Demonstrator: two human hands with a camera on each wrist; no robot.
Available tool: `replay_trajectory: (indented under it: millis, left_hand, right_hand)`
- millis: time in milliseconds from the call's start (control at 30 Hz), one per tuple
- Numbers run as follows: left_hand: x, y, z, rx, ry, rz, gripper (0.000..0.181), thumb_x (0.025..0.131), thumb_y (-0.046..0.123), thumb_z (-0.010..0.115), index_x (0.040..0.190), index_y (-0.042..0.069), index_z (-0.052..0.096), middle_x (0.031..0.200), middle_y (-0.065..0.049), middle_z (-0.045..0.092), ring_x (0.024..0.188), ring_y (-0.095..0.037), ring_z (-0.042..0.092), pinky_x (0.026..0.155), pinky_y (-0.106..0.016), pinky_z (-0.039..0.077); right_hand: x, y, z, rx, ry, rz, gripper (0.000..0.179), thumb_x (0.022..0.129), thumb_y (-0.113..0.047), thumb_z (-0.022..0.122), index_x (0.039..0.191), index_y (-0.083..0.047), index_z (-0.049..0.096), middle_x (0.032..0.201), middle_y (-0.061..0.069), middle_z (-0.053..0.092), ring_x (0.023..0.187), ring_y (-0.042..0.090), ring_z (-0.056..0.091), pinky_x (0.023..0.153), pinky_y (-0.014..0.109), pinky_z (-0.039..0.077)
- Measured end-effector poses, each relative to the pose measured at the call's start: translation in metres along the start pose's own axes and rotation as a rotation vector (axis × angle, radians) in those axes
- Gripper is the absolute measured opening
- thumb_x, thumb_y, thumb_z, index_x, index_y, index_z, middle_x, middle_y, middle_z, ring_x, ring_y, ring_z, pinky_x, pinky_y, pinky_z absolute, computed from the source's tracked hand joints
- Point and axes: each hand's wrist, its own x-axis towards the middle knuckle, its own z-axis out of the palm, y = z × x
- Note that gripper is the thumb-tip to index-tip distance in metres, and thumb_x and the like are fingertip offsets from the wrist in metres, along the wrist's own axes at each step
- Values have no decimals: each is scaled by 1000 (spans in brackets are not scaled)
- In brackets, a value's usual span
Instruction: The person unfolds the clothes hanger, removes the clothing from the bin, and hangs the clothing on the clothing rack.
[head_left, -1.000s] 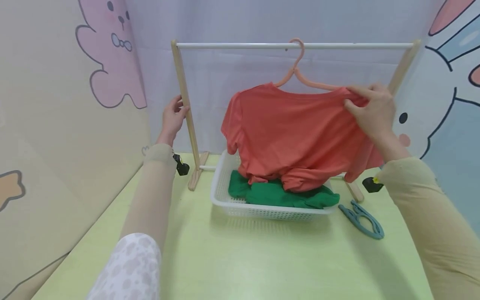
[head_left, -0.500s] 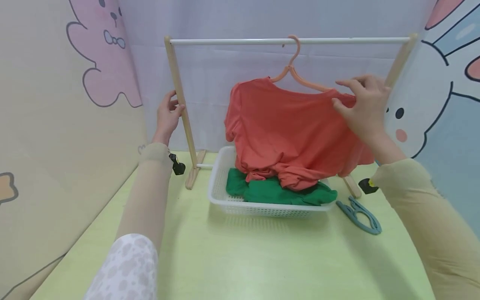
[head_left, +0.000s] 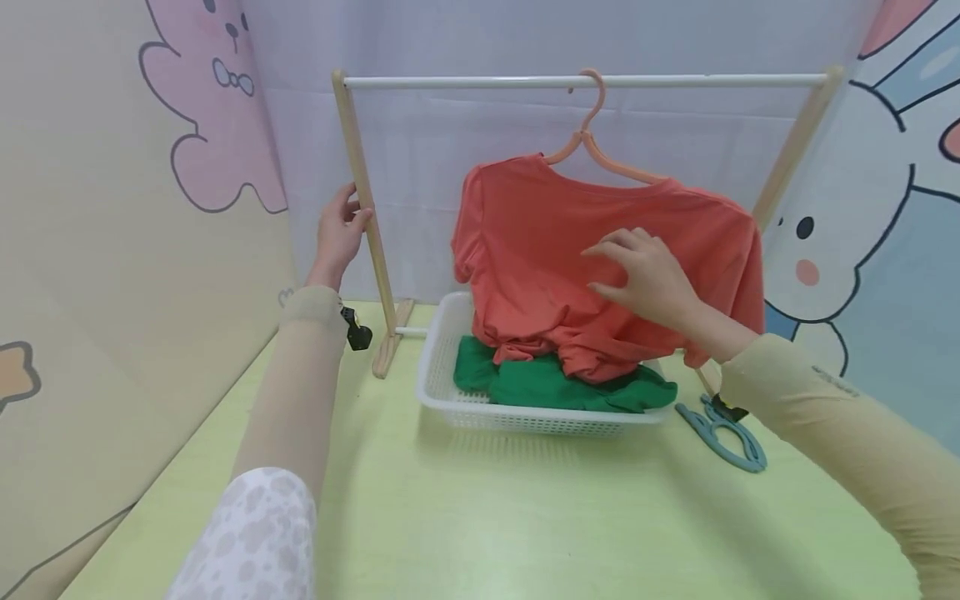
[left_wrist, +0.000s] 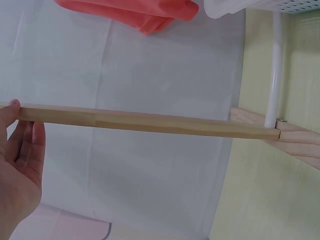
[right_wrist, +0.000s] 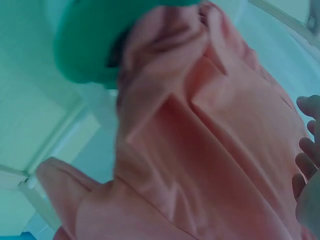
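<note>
A coral short-sleeved T-shirt hangs from a peach hanger hooked over the white bar of a clothes rack. Its lower part bunches into the basket. My left hand holds the rack's left wooden post, thumb on one side and fingers on the other. In front of the shirt is my right hand, fingers spread and loosely bent, holding nothing. Whether it touches the fabric I cannot tell. The right wrist view is blurred, with the shirt filling most of it and fingertips at the right edge.
Beneath the shirt stands a white perforated basket with a folded green garment inside. A blue-grey folding hanger lies right of the basket on the light table. Printed walls close off the left, back and right.
My right hand has let go of the shirt's right shoulder and moved left and down in front of it. My left hand stays on the post.
</note>
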Motion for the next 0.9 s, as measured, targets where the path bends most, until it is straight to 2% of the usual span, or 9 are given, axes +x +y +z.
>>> replay_trajectory:
  millis: [133,367,500,667,800,900]
  left_hand:
    - [1,1,2,-1,-2,-4,51,104,20,49,153,27,37,142,-16,56,121,-27,58,108,-41,48]
    - [0,0,1,9,6,5,50,104,20,50,152,25,37,140,-16,57,116,-24,58,106,-39,49]
    - [-1,0,-1,9,4,-2,51,104,19,50,152,25,37,140,-17,57,118,-25,58,107,-39,48]
    - [-1,1,-1,-4,-1,-4,50,104,18,50,152,25,38,140,-17,58,121,-26,59,108,-39,48]
    - [-1,2,0,-10,-1,-6,50,104,18,50,152,25,38,140,-17,57,122,-26,58,109,-39,47]
    - [-1,2,0,-18,-4,-6,50,104,18,50,152,25,38,141,-17,57,123,-26,58,109,-39,47]
  right_hand:
    - [-6,-2,9,-13,-181,-22,47,78,-26,85,121,-14,69,118,9,65,103,26,54,84,45,47]
    - [-8,-7,25,3,-429,-77,49,78,-29,85,123,-19,68,121,5,65,107,24,56,84,42,56]
    - [-5,-9,36,8,-591,-51,51,79,-33,84,126,-22,66,126,3,63,114,24,55,88,44,57]
    - [-4,-6,48,-20,-809,27,66,79,-40,82,138,-26,57,135,4,58,119,24,54,92,45,57]
    - [-4,-3,55,-1,-928,33,62,81,-34,82,137,-22,57,125,3,62,109,22,55,89,39,56]
    - [-3,-3,60,51,-954,17,47,84,-21,79,129,-18,64,111,1,66,97,18,56,81,32,54]
